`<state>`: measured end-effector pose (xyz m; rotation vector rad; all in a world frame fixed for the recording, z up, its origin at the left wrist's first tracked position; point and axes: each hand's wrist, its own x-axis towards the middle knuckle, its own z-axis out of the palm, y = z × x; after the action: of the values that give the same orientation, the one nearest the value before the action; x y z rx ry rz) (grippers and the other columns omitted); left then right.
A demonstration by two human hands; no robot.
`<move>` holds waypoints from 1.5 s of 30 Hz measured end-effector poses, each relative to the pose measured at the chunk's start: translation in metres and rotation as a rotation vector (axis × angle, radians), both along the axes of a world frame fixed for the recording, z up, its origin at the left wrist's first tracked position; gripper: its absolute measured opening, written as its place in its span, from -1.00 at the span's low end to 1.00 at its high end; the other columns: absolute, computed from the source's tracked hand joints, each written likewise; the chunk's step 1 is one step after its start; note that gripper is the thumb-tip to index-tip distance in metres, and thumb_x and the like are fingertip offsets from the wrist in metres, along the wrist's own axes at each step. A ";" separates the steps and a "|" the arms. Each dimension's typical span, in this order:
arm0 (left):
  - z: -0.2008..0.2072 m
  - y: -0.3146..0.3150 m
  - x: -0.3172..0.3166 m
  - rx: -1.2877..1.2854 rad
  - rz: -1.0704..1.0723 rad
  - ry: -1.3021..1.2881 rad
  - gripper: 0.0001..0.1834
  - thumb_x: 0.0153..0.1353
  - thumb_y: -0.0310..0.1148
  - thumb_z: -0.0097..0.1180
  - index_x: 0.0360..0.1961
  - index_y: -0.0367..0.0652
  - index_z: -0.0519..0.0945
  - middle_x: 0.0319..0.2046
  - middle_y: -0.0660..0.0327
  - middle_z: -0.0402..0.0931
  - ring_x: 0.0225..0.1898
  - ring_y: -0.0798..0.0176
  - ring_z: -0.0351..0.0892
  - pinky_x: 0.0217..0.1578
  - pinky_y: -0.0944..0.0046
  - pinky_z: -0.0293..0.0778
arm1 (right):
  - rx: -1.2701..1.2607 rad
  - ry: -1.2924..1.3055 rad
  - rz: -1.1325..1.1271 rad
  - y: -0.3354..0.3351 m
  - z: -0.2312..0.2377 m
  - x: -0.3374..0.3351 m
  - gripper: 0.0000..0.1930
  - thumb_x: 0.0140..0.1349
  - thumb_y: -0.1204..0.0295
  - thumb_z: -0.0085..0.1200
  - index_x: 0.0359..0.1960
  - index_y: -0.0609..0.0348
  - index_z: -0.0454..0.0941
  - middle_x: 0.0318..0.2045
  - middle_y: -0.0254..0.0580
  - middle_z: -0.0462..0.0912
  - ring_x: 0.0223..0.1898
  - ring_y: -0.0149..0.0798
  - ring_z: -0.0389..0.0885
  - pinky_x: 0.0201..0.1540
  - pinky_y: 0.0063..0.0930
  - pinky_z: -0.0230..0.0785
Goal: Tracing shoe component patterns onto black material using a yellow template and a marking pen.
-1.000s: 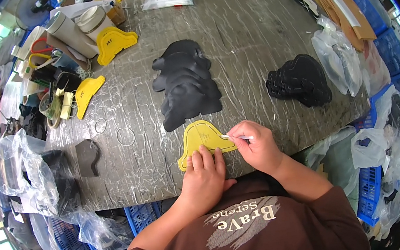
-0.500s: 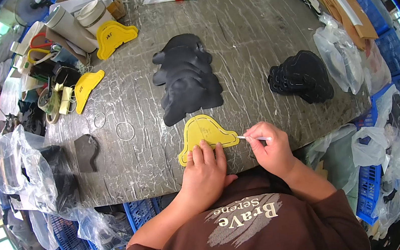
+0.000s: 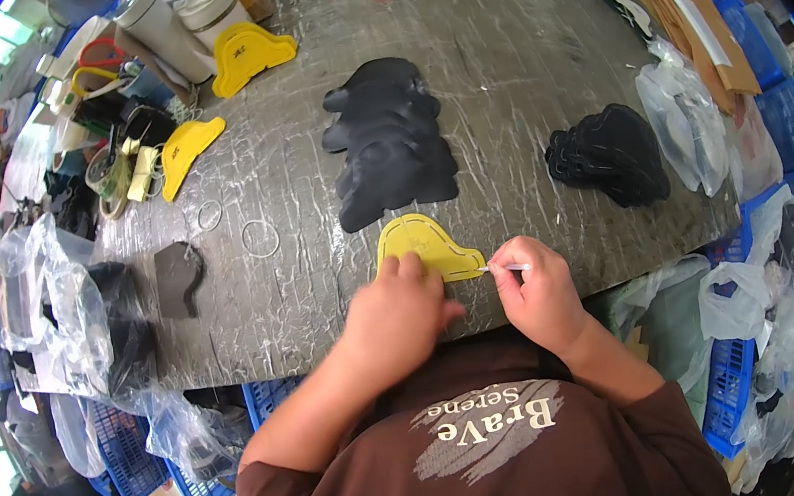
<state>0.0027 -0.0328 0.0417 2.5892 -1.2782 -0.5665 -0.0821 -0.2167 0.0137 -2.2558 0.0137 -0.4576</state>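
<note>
A yellow bell-shaped template (image 3: pixel 416 242) with dashed slots along its edge lies near the table's front side. My left hand (image 3: pixel 393 311) rests over its lower left part, fingers on the template and thumb held apart; it is slightly blurred. Between the fingertips of my right hand (image 3: pixel 539 281) is a slim white pen (image 3: pixel 510 266), its tip at the template's right corner. Just beyond the template lies an overlapping row of black cut pieces (image 3: pixel 393 138). What lies beneath the template is hidden.
A stack of black pieces with light marks (image 3: pixel 606 155) sits to the right. Two more yellow templates (image 3: pixel 251 56) lie by the cups and scissors at the far left. A dark grey piece (image 3: pixel 180 278) and two thin rings are leftward. Plastic bags (image 3: pixel 682 115) line the right edge.
My left hand has shifted, covering the template's lower left side, with its fingers more bent. The pen tip remains at the right corner. The whole view has shifted slightly.
</note>
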 end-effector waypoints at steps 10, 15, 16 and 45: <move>-0.014 -0.015 0.090 -0.044 0.014 0.351 -0.76 -0.09 -0.42 0.24 -0.32 -0.25 0.64 -0.39 -0.01 0.64 -0.29 -0.04 0.64 -0.24 0.09 0.52 | 0.035 0.035 -0.026 -0.001 0.003 0.001 -0.84 0.12 0.64 0.14 -0.38 0.22 0.38 -0.48 -0.05 0.50 -0.40 0.09 0.52 -0.32 -0.12 0.38; -0.016 -0.024 0.100 0.081 -0.033 0.453 -0.76 -0.19 -0.42 0.33 -0.43 -0.27 0.65 -0.47 0.00 0.63 -0.37 0.00 0.65 -0.33 0.11 0.52 | -0.038 0.017 0.070 0.014 0.016 0.009 -0.85 0.11 0.62 0.18 -0.39 0.20 0.42 -0.46 -0.05 0.56 -0.39 0.08 0.56 -0.33 -0.12 0.40; -0.016 -0.025 0.101 0.081 -0.026 0.451 -0.76 -0.19 -0.42 0.33 -0.43 -0.27 0.65 -0.47 0.00 0.63 -0.37 0.00 0.65 -0.33 0.11 0.52 | 0.050 -0.036 0.186 0.021 0.018 0.014 -0.85 0.10 0.61 0.20 -0.39 0.19 0.44 -0.45 -0.07 0.58 -0.38 0.06 0.57 -0.33 -0.14 0.41; -0.018 -0.028 0.101 0.108 -0.099 0.363 -0.73 -0.20 -0.45 0.34 -0.37 -0.27 0.68 -0.42 -0.03 0.65 -0.33 -0.04 0.66 -0.28 0.11 0.54 | 0.055 -0.090 0.364 0.062 -0.010 0.040 -0.82 0.08 0.52 0.22 -0.44 0.12 0.40 -0.55 -0.12 0.55 -0.46 0.02 0.57 -0.38 -0.14 0.37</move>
<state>0.1037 -0.0612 0.0242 2.3632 -1.2833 -1.0928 -0.0416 -0.1548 0.0036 -2.1205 -0.4183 -0.3555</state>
